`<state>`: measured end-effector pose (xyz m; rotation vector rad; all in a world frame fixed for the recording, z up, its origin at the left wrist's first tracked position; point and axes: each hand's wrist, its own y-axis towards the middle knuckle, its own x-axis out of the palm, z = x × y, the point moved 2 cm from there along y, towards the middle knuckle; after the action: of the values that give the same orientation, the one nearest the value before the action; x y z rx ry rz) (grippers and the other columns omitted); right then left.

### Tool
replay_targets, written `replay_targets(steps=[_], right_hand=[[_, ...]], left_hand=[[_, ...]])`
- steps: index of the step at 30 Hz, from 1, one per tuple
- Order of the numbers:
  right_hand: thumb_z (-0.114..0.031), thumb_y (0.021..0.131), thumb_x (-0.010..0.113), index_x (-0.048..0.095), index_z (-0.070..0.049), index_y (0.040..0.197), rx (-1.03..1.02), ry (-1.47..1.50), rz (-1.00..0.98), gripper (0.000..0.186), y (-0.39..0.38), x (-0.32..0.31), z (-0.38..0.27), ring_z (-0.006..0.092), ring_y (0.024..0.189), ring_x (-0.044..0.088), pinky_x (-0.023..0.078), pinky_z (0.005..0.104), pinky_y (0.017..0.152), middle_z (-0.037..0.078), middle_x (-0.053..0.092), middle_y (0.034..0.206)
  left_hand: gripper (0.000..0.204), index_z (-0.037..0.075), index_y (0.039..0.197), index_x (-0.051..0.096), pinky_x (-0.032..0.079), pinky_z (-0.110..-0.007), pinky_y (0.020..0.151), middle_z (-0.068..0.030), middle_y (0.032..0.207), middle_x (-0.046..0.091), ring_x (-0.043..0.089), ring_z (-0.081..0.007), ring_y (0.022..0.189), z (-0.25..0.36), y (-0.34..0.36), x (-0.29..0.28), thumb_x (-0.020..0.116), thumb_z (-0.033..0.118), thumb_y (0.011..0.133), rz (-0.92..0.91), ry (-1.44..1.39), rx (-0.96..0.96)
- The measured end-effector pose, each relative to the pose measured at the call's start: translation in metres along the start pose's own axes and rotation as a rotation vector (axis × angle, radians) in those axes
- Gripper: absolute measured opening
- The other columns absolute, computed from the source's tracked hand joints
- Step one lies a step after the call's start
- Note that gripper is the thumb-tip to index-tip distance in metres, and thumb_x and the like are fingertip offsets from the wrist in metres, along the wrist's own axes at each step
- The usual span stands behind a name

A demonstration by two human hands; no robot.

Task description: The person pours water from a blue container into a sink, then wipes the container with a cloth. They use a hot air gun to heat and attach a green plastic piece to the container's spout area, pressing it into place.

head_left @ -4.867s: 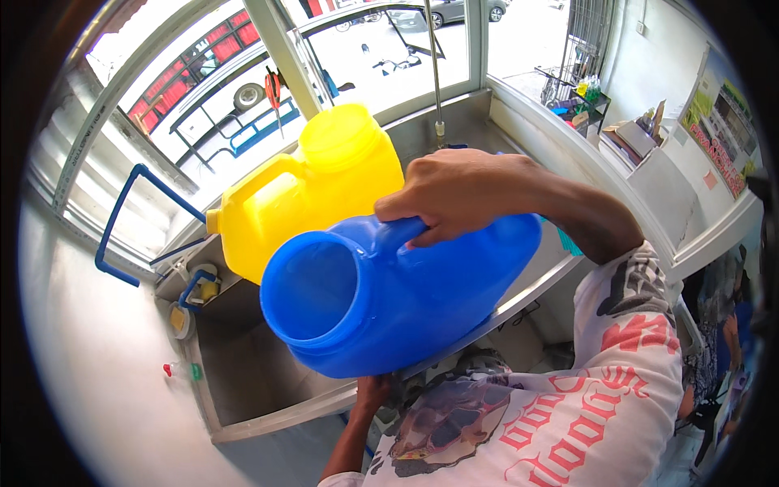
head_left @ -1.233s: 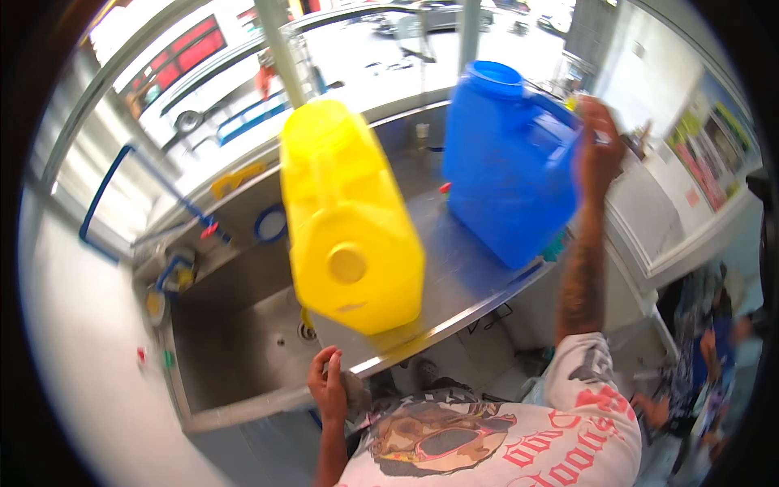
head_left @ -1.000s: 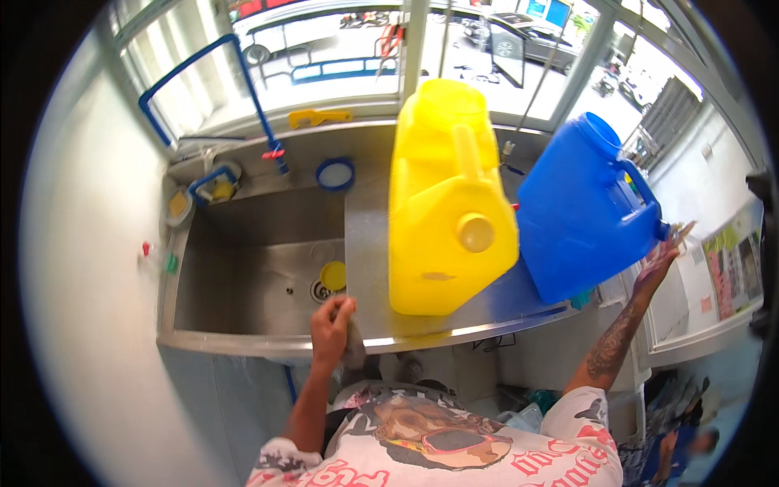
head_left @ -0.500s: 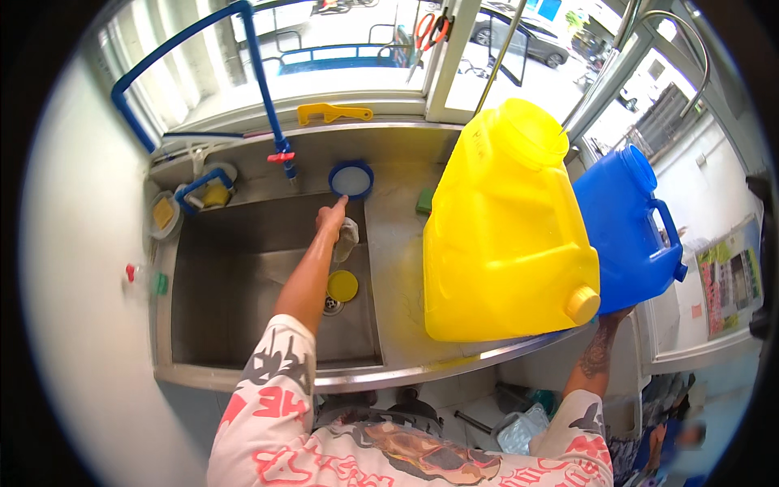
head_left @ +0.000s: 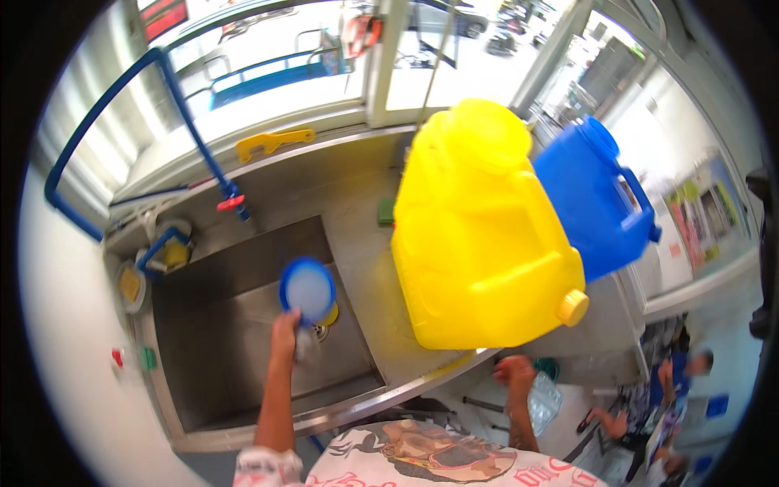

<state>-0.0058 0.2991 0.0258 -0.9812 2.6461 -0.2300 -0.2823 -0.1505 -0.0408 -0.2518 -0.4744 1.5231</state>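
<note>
My left hand is over the sink, closed on the edge of a round blue-rimmed lid with a whitish inside. A pale, limp, cloth-like piece, blurred, hangs by the same hand. Behind the lid, a yellow round cap shows in part beside the drain. My right hand hovers in front of the counter edge, fingers curled, with nothing seen in it. A big yellow jerrycan stands on the counter to the right of the sink. Beside it is a blue jerrycan with a handle.
A blue pipe with a red-handled tap rises behind the sink. A yellow plastic wrench lies on the ledge, and a green sponge on the counter. Small tubs sit at the left corner. Other people are at the far right.
My left hand has taken the blue-rimmed lid from the back ledge and brought it nearer over the sink. My right hand has left the blue jerrycan's base, moving left. The view has shifted.
</note>
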Motion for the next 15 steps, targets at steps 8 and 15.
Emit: replay_targets(steps=[8, 15], right_hand=[[-0.062, 0.073, 0.082, -0.006, -0.016, 0.160, -0.121, 0.189, -1.142, 0.132, -0.071, 0.114, -0.029, 0.0337, 0.145, 0.031, 0.036, 0.0451, 0.113, 0.023, 0.018, 0.160], [-0.076, 0.073, 0.073, 0.009, 0.000, 0.156, -0.119, 0.333, -1.273, 0.129, -0.040, 0.097, 0.039, 0.0320, 0.141, 0.035, 0.033, 0.0430, 0.115, 0.022, 0.028, 0.155]], left_hand=[[0.022, 0.010, 0.080, 0.069, 0.039, -0.027, 0.058, 0.0028, 0.076, 0.062, 0.048, -0.0069, 0.062, -0.034, -0.169, 0.095, 0.071, 0.029, 0.089, -0.390, 0.109, -0.373], [0.029, 0.002, 0.091, 0.071, 0.050, -0.027, 0.063, -0.0046, 0.080, 0.069, 0.062, -0.0138, 0.066, -0.026, -0.217, 0.165, 0.067, 0.031, 0.091, -0.331, 0.306, -0.334]])
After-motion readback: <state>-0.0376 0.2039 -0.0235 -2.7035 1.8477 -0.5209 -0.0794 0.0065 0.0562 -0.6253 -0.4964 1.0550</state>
